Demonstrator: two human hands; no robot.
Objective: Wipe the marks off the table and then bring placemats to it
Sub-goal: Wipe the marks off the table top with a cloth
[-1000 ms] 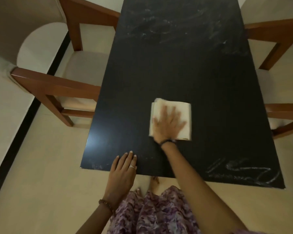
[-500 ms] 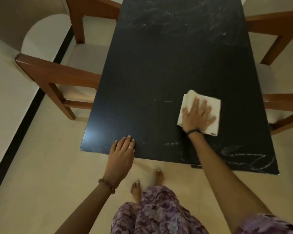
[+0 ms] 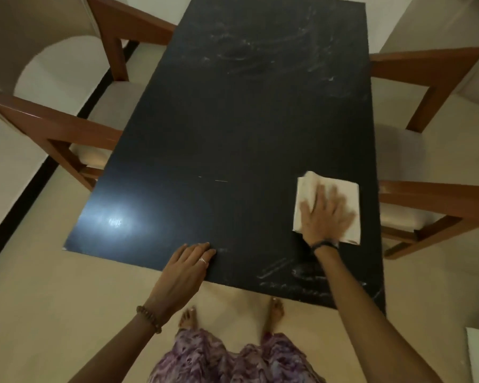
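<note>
Our left hand (image 3: 187,268) is resting flat on the near edge of the black table (image 3: 233,134), fingers straight and together. Further right, our right hand (image 3: 327,217) is pressing the white cloth (image 3: 346,189) down near the right edge, fingers spread. Chalky marks (image 3: 296,275) are lying just nearer us.

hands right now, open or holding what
Left hand: open, fingers flat on the table edge.
Right hand: open, pressing the cloth flat.

left grip (image 3: 187,265) flat, fingers straight | right grip (image 3: 327,217) flat, fingers spread
</note>
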